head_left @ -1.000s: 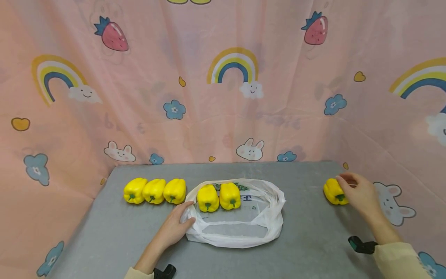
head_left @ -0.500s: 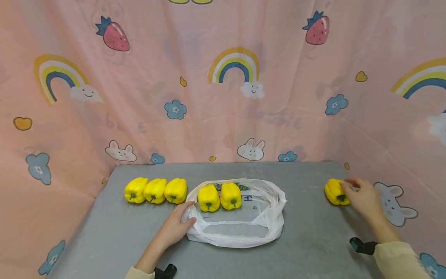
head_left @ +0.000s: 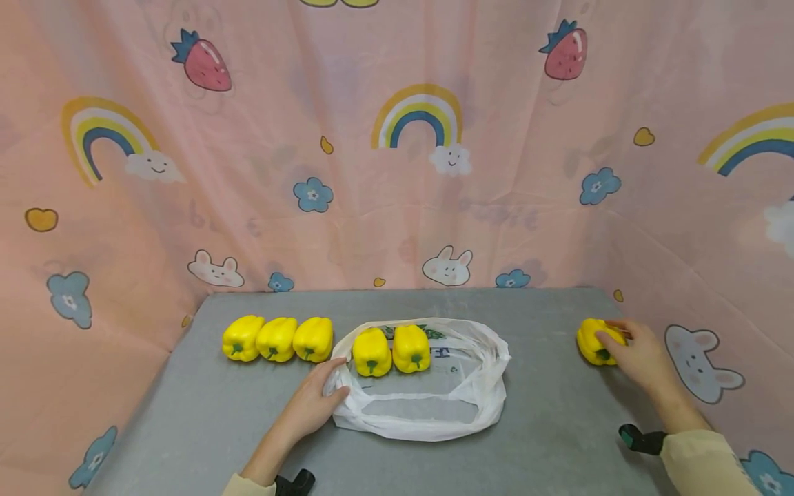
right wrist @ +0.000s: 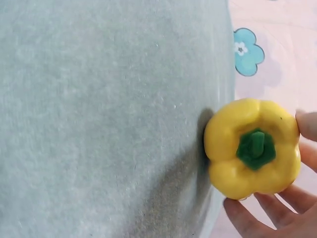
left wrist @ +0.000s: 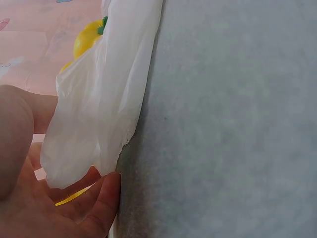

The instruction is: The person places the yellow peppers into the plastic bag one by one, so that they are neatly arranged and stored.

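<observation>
A white plastic bag (head_left: 428, 430) lies spread with its mouth up in the middle of the table. Two yellow bell peppers (head_left: 372, 353) sit inside it, at its back left. My left hand (head_left: 313, 399) holds the left edge of the bag (left wrist: 106, 94) between thumb and fingers. At the table's right side, my right hand (head_left: 645, 355) grips another yellow bell pepper (right wrist: 223, 134). Its thumb and fingers (right wrist: 242, 218) lie around the pepper, whose green stem faces the right wrist camera.
Three more yellow bell peppers (head_left: 278, 339) stand in a row on the grey table (head_left: 205, 413), left of the bag. A pink printed curtain (head_left: 397, 227) hangs behind the table and along both sides.
My right hand has shifted its hold on the right-hand pepper, the thumb now lying across its front. The left hand and the bag look unchanged.
</observation>
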Action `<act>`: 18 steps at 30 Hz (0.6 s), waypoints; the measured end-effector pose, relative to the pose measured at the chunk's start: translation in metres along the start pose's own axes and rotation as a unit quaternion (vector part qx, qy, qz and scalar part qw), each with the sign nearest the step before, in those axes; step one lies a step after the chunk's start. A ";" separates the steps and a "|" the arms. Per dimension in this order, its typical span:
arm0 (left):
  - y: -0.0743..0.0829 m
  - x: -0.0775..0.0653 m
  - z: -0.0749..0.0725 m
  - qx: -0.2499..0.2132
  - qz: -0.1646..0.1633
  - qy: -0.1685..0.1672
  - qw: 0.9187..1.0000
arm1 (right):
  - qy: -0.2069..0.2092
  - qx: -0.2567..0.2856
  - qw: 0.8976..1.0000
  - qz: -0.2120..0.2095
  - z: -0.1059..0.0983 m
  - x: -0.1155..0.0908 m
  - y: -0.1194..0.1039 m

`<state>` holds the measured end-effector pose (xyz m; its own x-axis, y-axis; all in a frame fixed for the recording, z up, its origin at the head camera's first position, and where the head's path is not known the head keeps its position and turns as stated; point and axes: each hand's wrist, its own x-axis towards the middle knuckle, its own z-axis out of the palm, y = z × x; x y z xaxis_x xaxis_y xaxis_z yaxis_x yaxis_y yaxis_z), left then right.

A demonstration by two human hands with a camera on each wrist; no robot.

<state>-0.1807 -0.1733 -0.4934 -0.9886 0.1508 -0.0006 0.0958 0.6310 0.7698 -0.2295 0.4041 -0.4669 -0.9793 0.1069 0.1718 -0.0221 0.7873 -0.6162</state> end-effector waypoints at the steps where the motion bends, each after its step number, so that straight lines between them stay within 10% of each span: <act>1: 0.000 0.000 0.000 0.000 -0.001 0.000 1.000 | -0.005 0.001 1.000 0.000 0.001 0.000 -0.001; 18: 0.001 -0.001 0.000 0.001 -0.001 0.003 1.000 | 0.011 -0.010 1.000 -0.027 0.013 -0.004 -0.017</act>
<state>-0.1795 -0.1729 -0.4929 -0.9895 0.1445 0.0015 0.0936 0.6325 0.7688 -0.2277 0.3830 -0.4670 -0.9723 0.0768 0.2210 -0.0706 0.8044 -0.5899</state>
